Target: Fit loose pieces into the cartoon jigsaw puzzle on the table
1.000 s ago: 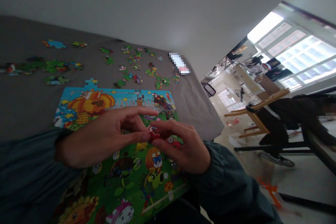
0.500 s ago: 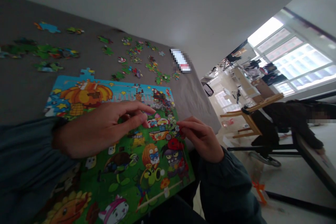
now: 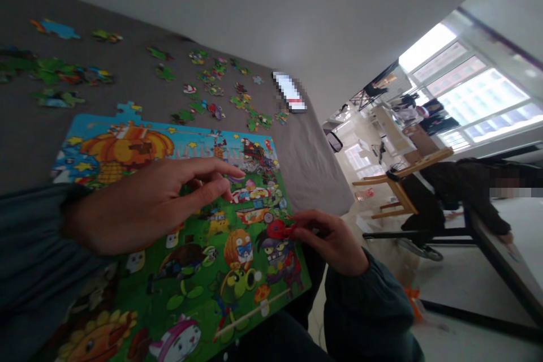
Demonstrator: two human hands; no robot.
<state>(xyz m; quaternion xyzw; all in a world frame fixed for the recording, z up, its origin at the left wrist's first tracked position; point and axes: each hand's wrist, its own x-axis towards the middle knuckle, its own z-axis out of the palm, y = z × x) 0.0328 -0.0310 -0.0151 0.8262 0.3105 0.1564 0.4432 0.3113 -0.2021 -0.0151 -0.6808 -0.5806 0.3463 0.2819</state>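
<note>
The right hand [image 3: 335,240] pinches one red puzzle piece [image 3: 285,229] at the right edge of the one puzzle board [image 3: 178,226]. The left hand [image 3: 144,206] hovers over the board with loose, empty fingers. About two dozen loose pieces [image 3: 212,90] lie scattered on the grey surface [image 3: 127,90] beyond, too blurred for an exact count. Both sleeves are cut off by the frame.

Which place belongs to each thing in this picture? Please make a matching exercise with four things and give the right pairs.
Things:
1. left hand
2. right hand
3. loose puzzle pieces
4. wooden chair

Places:
A. scattered on the grey surface beyond the puzzle board
B. on the floor at the right, near the window
C. at the right edge of the puzzle board, with a red piece at its fingertips
D. over the middle of the puzzle board, fingers stretched out

Pairs: 1-D, 2-C, 3-A, 4-B
</note>
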